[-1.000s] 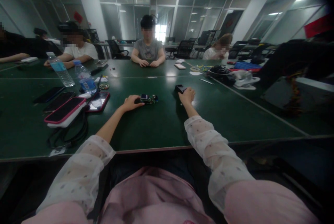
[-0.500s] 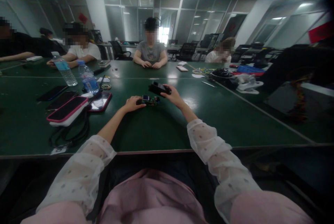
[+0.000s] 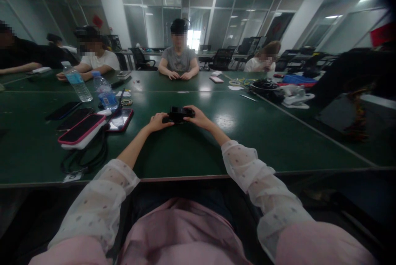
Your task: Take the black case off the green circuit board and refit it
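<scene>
In the head view, my left hand grips the left end of a small electronic circuit board, now almost wholly hidden. Over that board sits a black plastic cover, its dark casing facing up. My right hand is closed around the cover's right end, thumb at the near side and fingers at the far side. Both hands meet at this one assembly just above or on the green table. Whether the cover is fully seated on the board I cannot tell.
To the left lie several phones, one with a pink-edged case, plus a black cord and two water bottles. A pen-like stick and a cluttered pile are at right. Several people sit around the table.
My right hand has brought the black cover down and left onto the circuit board, which was exposed before. The left hand has stayed nearly in place.
</scene>
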Available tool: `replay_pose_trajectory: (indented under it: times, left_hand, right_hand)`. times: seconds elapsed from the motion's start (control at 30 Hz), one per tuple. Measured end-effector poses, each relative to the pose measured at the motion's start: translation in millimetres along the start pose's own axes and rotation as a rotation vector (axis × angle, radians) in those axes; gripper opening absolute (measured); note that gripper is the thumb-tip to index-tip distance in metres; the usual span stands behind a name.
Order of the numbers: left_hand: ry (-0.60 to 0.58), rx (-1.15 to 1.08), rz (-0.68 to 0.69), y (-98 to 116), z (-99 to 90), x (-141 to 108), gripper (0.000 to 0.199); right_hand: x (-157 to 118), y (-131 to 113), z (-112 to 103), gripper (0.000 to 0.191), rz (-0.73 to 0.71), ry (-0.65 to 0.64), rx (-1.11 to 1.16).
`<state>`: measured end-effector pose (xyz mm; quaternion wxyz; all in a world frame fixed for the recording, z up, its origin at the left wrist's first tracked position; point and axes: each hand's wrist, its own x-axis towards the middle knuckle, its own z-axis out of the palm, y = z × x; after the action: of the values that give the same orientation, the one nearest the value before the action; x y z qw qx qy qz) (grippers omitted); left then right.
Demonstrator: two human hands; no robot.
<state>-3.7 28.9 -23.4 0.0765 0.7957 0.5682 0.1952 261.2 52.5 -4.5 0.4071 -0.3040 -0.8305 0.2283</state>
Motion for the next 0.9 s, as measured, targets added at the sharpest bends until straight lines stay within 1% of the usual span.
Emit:
replay_pose_trajectory:
  times: [0.17, 0.3, 0.5, 0.9]
  left_hand:
    - [-0.010, -0.006, -0.006, 2, -1.6, 0, 0.073]
    - [-0.013, -0.006, -0.029, 2, -1.7, 0, 0.077]
    - [-0.004, -0.003, 0.017, 2, -2.8, -1, 0.070]
    - [-0.005, -0.010, 0.000, 4, -2.5, -1, 0.067]
  right_hand:
    - [1, 3, 1, 0.055, -0.027, -0.015, -0.025]
    - [0, 6, 0, 0.055, -0.008, -0.018, -0.031]
    - [-4, 7, 2, 0.053, 0.004, -0.083, -0.057]
    - [-7, 16, 5, 0.064, 0.038, -0.086, 0.032]
